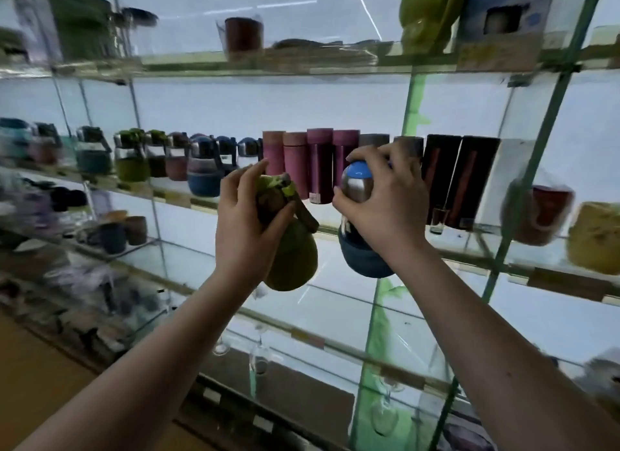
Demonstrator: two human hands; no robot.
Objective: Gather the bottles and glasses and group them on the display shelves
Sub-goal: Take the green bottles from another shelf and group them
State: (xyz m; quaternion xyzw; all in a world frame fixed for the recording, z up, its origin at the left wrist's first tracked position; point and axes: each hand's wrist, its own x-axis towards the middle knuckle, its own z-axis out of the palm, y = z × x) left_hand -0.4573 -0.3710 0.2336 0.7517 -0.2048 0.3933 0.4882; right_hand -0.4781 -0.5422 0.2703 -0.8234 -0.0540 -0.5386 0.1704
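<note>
The left hand [248, 212] is wrapped around the top of a green bottle [292, 259], fingers curled over its neck and thumb pressed on the near side, so the round body hangs below the palm. Just beside it, the right hand [385, 199] grasps a blue bottle [362, 252] from above: fingertips spread over the blue cap [357, 172], thumb against the steel shoulder, the dark blue base sticking out under the wrist. The two bottles are close together but not touching. Both are held up in the air in front of the middle shelf [174, 193], neither resting on the glass.

Right behind the hands on that shelf stand tall pink flasks [312, 162] in a tight line, and to their right a pair of dark boxes [459, 178] with a small glass [439, 220] in front of them. To the left runs a row of round bottles [161, 158] in green, brown and blue, standing shoulder to shoulder, blurrier toward the far end. On the top shelf [302, 59] sit a brown cup [243, 36] and, further right, a green mug [426, 14].
</note>
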